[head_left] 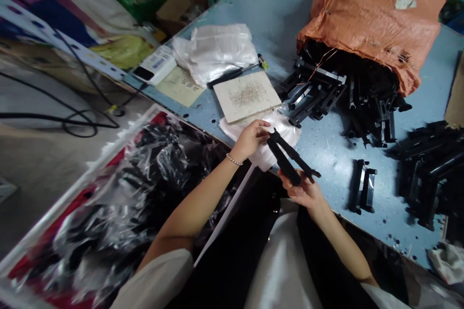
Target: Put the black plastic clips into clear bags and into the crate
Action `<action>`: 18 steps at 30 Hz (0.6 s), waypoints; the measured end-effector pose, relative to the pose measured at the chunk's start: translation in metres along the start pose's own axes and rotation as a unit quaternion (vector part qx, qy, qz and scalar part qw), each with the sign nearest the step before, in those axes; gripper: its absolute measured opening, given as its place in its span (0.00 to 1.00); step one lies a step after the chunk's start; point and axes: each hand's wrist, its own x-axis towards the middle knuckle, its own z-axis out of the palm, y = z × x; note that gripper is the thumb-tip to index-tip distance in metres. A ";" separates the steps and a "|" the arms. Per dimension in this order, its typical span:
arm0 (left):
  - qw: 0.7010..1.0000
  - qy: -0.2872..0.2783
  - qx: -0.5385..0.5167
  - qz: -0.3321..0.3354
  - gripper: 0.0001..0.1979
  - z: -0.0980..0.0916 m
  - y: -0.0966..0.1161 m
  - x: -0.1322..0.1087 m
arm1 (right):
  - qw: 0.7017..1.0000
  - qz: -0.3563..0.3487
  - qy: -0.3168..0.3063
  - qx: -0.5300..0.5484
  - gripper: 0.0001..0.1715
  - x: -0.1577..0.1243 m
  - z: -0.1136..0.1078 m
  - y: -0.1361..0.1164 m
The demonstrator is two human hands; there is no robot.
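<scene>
Two long black plastic parts, shaped like narrow brackets, are spread in a V in front of my body. My right hand grips their lower ends from below, fingers closed round them. My left hand, wearing a beaded bracelet, has its fingers bent and pinched at the upper ends, where the parts come together. Beneath the hands, clear plastic bags lie at the table edge, partly under a pale flat board. Another pair of black parts rests on the table to the right.
An orange woven sack spills black parts across the blue table. More parts are piled at right. Behind the board lie white plastic bags. A crate of bagged parts stands below left; cables hang beyond.
</scene>
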 end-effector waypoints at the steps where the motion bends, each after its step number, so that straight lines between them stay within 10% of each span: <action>1: 1.000 -0.001 -0.006 0.001 0.16 -0.001 0.000 -0.001 | 1.000 -0.002 0.009 0.009 0.28 0.003 -0.002 0.000; 13: 0.989 0.074 0.065 0.110 0.05 -0.010 -0.005 -0.012 | 0.996 -0.028 0.089 -0.005 0.23 -0.002 -0.005 0.000; 18: 0.882 0.098 0.354 0.294 0.14 -0.023 0.007 -0.020 | 0.995 -0.026 0.096 0.023 0.22 0.002 -0.008 0.003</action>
